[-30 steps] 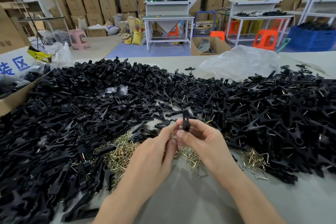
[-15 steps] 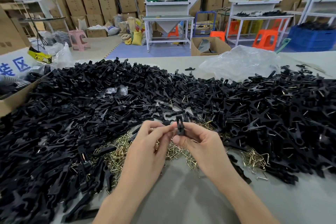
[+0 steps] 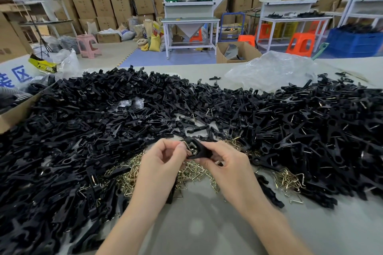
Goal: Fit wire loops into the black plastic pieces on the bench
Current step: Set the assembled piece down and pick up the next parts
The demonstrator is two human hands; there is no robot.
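Brass-coloured wire loop [image 3: 189, 148] meets the black forked plastic piece [image 3: 200, 151] at centre of the head view, over the grey bench [image 3: 207, 225]. Left hand [image 3: 159, 163] pinches the loop, right hand [image 3: 230, 168] clamps the piece, hands together. Danger: springy wire could slip the pinch, flicking into the loose loop pile [image 3: 126, 176] at seven o'clock.

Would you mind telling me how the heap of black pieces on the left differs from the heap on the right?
The left heap is mostly bare black plastic, whereas many pieces in the right heap show a glinting wire loop. The left heap runs to the bottom of the view; the right heap stops short of it. Both lie on the grey bench, either side of the loose wire loops.
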